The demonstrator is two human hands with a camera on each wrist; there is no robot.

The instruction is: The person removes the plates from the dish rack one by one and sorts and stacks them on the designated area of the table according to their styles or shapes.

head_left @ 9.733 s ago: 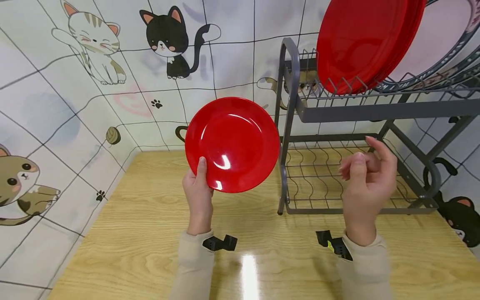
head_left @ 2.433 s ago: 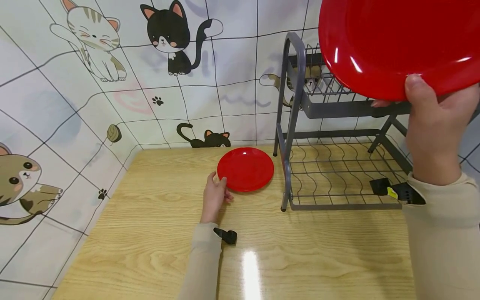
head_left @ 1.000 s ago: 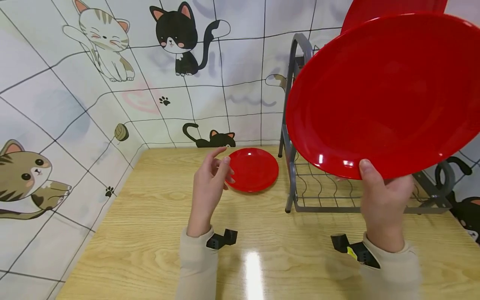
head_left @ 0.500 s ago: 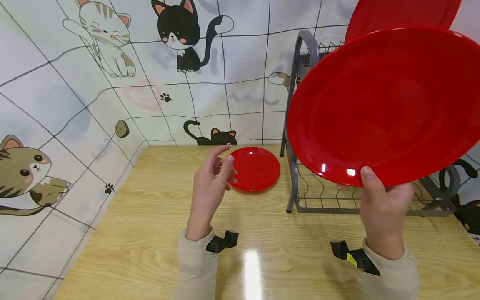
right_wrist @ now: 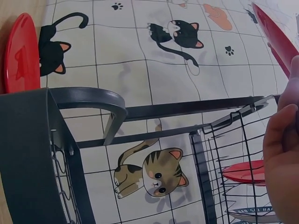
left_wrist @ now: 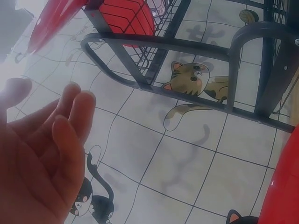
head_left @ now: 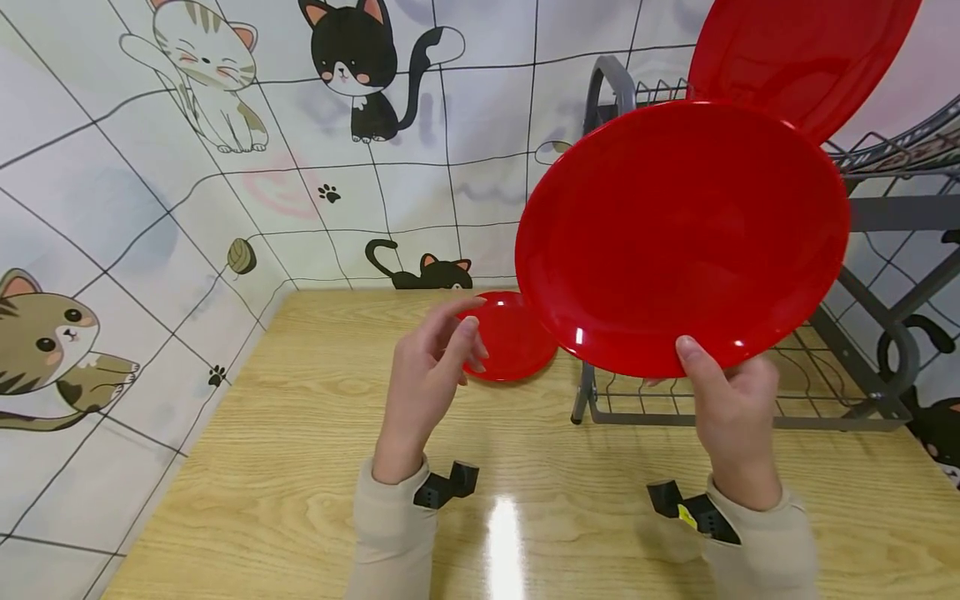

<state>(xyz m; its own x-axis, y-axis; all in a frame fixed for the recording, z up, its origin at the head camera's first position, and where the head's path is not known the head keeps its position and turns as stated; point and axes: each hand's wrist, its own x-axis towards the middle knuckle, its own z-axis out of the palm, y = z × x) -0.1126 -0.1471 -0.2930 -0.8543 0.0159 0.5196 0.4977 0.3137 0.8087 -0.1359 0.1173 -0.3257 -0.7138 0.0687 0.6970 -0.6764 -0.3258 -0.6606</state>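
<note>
My right hand (head_left: 731, 417) grips a large red oval plate (head_left: 682, 242) by its lower rim, thumb on the front face. The plate is raised and tilted toward me in front of the rack, covering part of it. My left hand (head_left: 427, 375) hovers over the table with fingers loosely bent and holding nothing. Just beyond it a smaller round red plate (head_left: 513, 346) lies flat on the table, partly hidden by the fingers and the large plate. In the left wrist view, the left hand (left_wrist: 46, 144) has nothing between thumb and fingers.
A grey two-tier dish rack (head_left: 900, 212) stands at the right. Its upper tier holds another red plate (head_left: 810, 58) upright and patterned-rim plates (head_left: 922, 133) farther right. The wooden table (head_left: 300, 467) meets tiled walls printed with cats.
The small plate, held in my left hand at first, now lies on the table, released. My right hand has taken the large plate and brought it down and left from the upper right.
</note>
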